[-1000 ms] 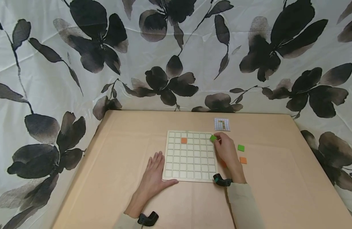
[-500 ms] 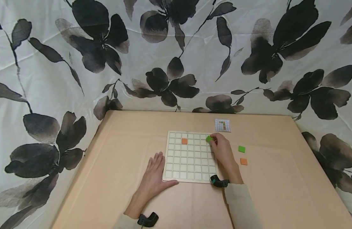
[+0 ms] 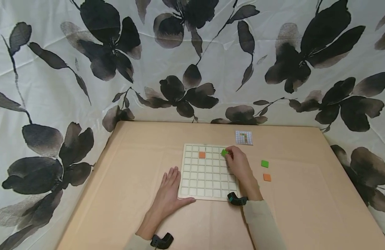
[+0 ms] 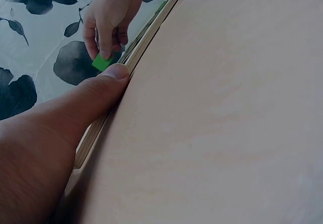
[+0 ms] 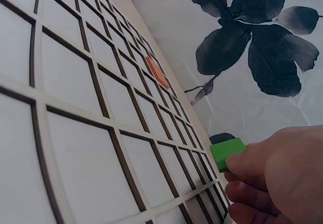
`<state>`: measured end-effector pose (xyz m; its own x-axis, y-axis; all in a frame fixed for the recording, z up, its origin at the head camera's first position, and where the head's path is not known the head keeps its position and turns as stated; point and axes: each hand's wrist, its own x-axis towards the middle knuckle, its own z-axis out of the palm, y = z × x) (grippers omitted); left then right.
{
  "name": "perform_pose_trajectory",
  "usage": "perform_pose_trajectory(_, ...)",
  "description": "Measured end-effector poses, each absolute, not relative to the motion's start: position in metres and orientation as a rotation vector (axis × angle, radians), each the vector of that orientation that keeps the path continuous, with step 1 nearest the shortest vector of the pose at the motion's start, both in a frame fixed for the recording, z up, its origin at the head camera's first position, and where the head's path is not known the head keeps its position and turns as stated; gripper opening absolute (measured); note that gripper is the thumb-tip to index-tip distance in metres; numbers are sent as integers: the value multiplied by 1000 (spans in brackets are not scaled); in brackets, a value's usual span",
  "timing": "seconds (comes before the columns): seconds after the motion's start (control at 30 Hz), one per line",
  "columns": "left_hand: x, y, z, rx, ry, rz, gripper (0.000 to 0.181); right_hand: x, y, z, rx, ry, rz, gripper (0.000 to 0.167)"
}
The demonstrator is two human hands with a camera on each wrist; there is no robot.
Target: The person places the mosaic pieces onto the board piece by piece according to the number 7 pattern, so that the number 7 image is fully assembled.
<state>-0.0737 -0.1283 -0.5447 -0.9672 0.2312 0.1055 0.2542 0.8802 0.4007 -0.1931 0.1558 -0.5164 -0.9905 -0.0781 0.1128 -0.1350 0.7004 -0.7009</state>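
Note:
A pale grid board (image 3: 200, 183) lies on the table, with an orange tile (image 3: 202, 155) in a cell of its second row from the top. The right hand (image 3: 241, 164) pinches a green tile (image 3: 224, 152) over the board's upper right part; in the right wrist view this green tile (image 5: 227, 154) sits between thumb and fingers. The left hand (image 3: 169, 192) rests flat along the board's left side, thumb at its lower left corner. In the left wrist view the left thumb (image 4: 103, 94) touches the board's edge (image 4: 146, 38).
A small patterned grid card (image 3: 244, 138) lies behind the board's upper right corner. To the right of the board are a loose green tile (image 3: 265, 163) and an orange tile (image 3: 267, 177). Floral cloth (image 3: 167, 128) hangs behind the table.
The right hand has moved left with the green tile, from the board's right edge to farther over the board. The left hand has stayed in place.

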Motion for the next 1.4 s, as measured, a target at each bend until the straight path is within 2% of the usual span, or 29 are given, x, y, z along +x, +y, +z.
perform_pose_trajectory(1.03,-60,-160,-538,-480,-3028,-660,119,-166,99,-515,284,-2850,1100,18)
perform_pose_trajectory(1.4,-53,-170,-537,-537,-3025,-648,119,-153,85,-518,214,-2851,1056,15)
